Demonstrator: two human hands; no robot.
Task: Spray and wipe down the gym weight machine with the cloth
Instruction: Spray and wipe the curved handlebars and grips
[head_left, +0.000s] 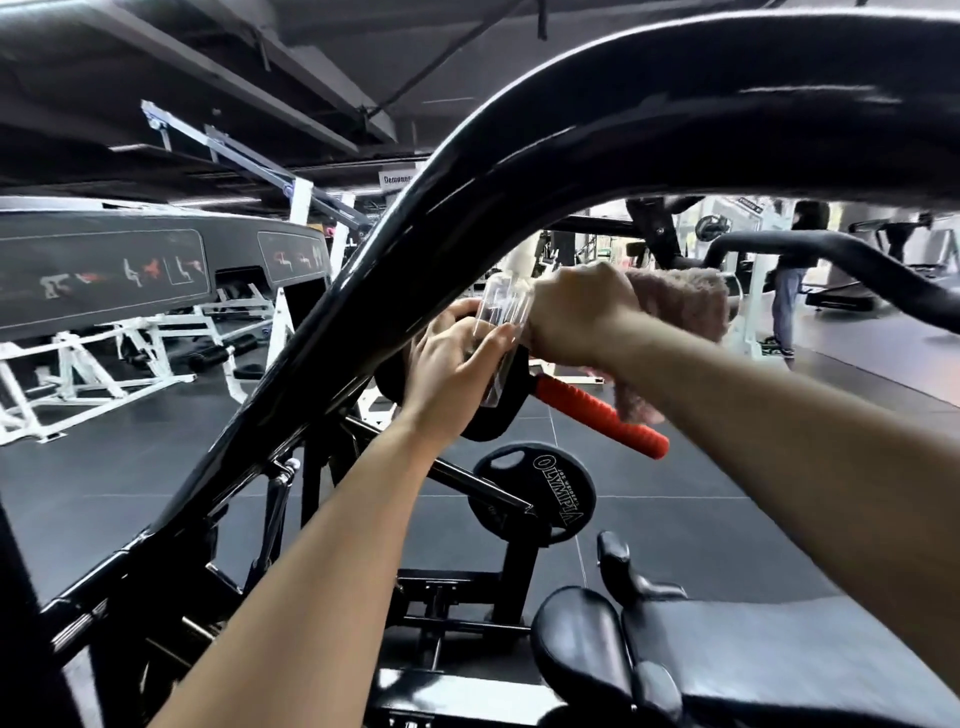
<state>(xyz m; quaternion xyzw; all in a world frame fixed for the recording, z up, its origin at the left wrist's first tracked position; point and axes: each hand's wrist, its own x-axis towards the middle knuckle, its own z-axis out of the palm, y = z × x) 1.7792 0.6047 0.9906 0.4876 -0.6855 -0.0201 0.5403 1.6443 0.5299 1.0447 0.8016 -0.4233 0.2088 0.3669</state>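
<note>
A thick glossy black arm of the weight machine (519, 156) curves across the view from lower left to upper right. My left hand (452, 369) grips a clear spray bottle (501, 332), raised just behind that arm. My right hand (576, 312) holds a fluffy pinkish cloth (685, 306) at the same height, and part of the cloth hangs below my wrist. Under both hands a red ribbed handle (602, 415) sticks out of a black pad (498, 410). The bottle's nozzle is blurred.
A black weight plate (540, 499) with white lettering sits below the handle. The machine's black padded seat (779, 660) fills the lower right. White-framed machines (104, 364) stand at left. A person (789, 280) stands at far right on the dark floor.
</note>
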